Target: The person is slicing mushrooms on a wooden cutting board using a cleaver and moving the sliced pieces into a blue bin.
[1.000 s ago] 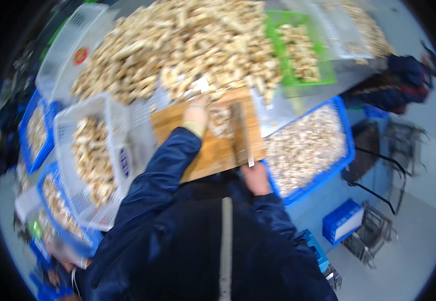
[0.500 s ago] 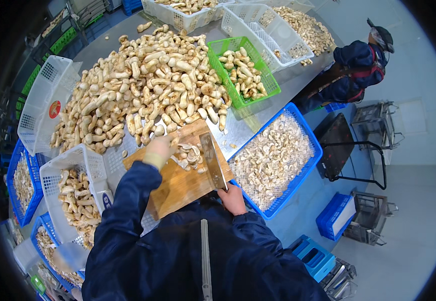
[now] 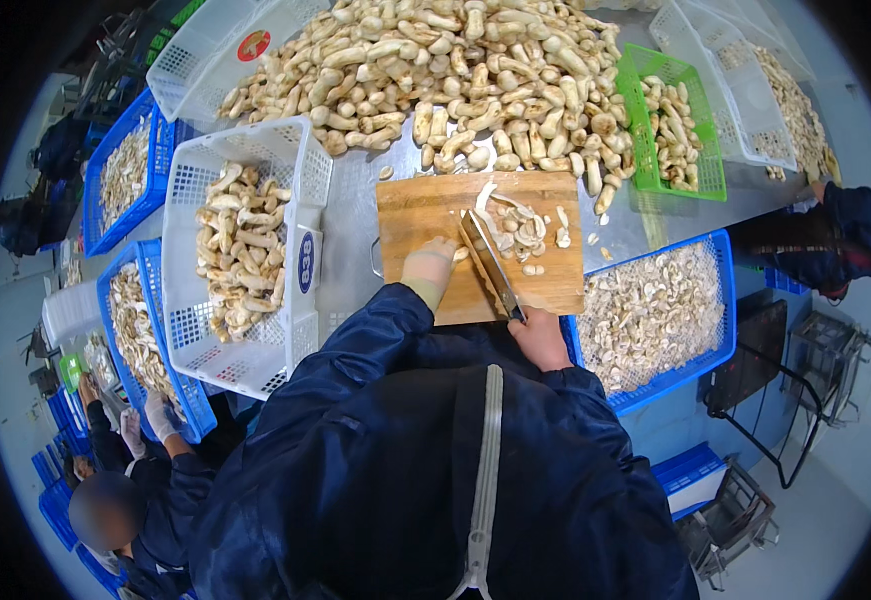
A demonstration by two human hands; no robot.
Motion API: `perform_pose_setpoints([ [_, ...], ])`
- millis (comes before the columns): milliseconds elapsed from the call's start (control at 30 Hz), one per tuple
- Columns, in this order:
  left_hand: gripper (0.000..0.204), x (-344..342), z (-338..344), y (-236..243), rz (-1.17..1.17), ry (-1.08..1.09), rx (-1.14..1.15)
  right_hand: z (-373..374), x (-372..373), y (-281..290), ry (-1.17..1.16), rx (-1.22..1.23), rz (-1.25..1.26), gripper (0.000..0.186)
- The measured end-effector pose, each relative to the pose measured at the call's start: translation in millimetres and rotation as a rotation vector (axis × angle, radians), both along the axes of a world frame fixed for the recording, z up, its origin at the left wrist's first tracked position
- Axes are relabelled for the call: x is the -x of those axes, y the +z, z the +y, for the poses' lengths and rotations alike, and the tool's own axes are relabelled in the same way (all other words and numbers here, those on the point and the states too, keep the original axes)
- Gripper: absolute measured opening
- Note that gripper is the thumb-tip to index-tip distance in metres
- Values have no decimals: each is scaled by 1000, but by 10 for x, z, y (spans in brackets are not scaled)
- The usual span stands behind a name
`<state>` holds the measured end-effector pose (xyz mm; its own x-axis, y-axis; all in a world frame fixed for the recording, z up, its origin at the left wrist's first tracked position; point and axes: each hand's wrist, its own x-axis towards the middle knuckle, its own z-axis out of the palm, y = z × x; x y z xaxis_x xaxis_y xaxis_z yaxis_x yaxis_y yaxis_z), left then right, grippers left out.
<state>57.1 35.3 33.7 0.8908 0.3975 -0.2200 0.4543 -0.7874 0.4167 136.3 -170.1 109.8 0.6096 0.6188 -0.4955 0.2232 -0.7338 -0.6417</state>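
A wooden cutting board [image 3: 410, 212] lies before me on the metal table. My gloved left hand [image 3: 429, 265] rests low over its left half, fingers closed around a mushroom [image 3: 460, 254] of which only a small pale end shows. Just right of those fingers a broad knife [image 3: 491, 262] stands on edge, its blade slanting away from me. My bare right hand [image 3: 542, 338] grips its handle at the near edge of the board. Mushroom slices [image 3: 521, 230] lie loose on the board, right of the blade.
Whole mushrooms [image 3: 485, 75] are heaped beyond the board. A white crate [image 3: 307, 190] of mushrooms stands left, a green basket [image 3: 717, 170] far right. Near right is a blue tray [image 3: 725, 310] of slices. At lower left, another person's gloved hands [image 3: 155, 415] are at a blue tray [image 3: 180, 355].
The view has swung, so the scene sits differently. My left hand has left the slices for the board's left half. The knife has moved from right of the slices to their left.
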Motion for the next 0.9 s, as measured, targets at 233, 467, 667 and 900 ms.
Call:
perform_pose_setpoints([
  [233, 9, -59, -46, 69, 79, -10, -46, -123, 2, -176, 73, 20, -3, 26],
  [467, 12, -168, -22, 60, 162, -11, -17, 418, -93, -466, 29, 23, -1, 26],
  [667, 25, -110, 214, 135, -61, 465, 851, 321, -169, -313, -81, -38, -15, 26],
  [900, 31, 203, 52, -161, -239, 831, 1284, 236, -27, -187, 37, -59, 28, 24],
])
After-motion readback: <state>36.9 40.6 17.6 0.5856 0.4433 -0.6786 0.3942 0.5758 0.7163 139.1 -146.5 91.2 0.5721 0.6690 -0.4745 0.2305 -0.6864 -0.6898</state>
